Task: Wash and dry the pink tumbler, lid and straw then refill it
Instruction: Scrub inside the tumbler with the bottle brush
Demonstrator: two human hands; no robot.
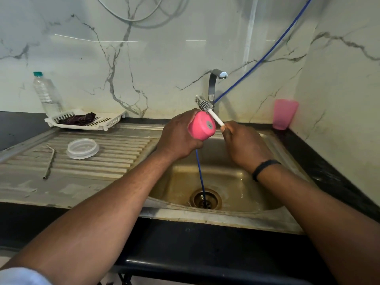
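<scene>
Over the steel sink basin [236,188], the left hand [176,138] grips the pink plastic tumbler [202,126], its mouth hidden and base marking unreadable, while the right hand [242,145] pinches a white-handled bottle brush [207,109].

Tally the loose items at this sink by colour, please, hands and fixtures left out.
Pink: 2, tumbler, cup
Clear: 2, lid, bottle
White: 2, brush, tray
Dark: 1, cloth
Metal: 1, straw
Total: 8
</scene>
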